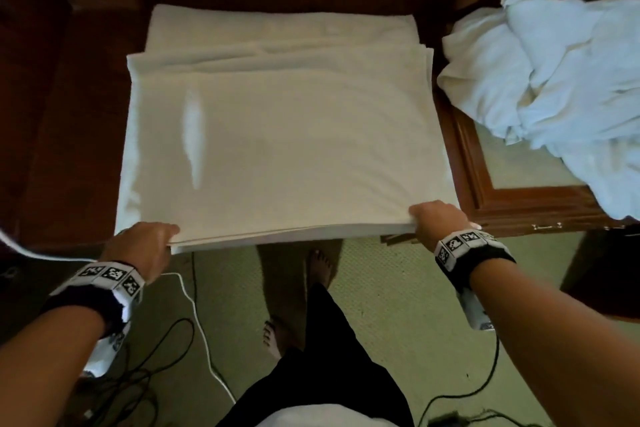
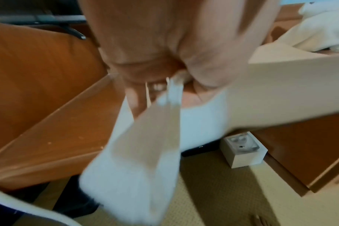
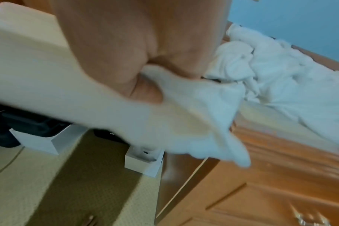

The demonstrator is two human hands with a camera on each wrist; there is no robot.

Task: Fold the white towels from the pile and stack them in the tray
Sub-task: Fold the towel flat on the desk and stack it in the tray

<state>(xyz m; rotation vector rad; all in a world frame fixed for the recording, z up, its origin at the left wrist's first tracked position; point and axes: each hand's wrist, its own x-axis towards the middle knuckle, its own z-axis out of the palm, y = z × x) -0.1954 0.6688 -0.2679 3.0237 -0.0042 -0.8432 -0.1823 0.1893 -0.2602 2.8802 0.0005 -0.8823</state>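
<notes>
Progress: we judge midway | left hand (image 1: 145, 246), right hand (image 1: 438, 224) each pinch the folded towel (image 1: 277, 149) | unfolded pile (image 1: 554, 80) right of it remains

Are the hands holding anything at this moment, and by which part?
Yes. The left hand and right hand each pinch a near corner of the folded white towel; its far part lies on the wooden surface.

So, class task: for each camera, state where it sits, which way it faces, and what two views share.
Head: looks down at folded towel, both hands and feet showing.
Left wrist: looks along left hand, whose fingers pinch the towel's corner.
Right wrist: looks along right hand gripping the other corner.
Shared: head and right wrist both show the towel pile.
</notes>
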